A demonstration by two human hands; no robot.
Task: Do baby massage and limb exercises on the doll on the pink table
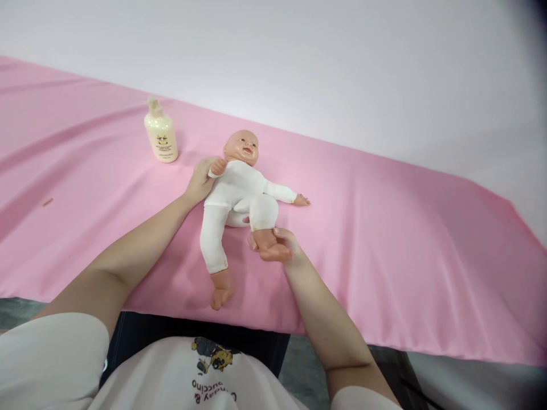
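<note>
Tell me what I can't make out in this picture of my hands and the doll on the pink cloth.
All in the head view:
Left hand: most fingers hidden behind the doll's arm and shoulder.
Right hand: fingers partly hidden behind the doll's ankle.
Pump bottle: fine print too small to read.
Pink cloth: left end cut off by the picture's edge.

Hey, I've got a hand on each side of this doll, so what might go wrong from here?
Your right hand holds one leg by the ankle, so a hard pull or twist might strain it.
The other foot points at the near edge of the cloth, so the doll could end up hanging over if it slid toward you.
The bottle stands near your left hand; a wide swing might tip it.
</note>
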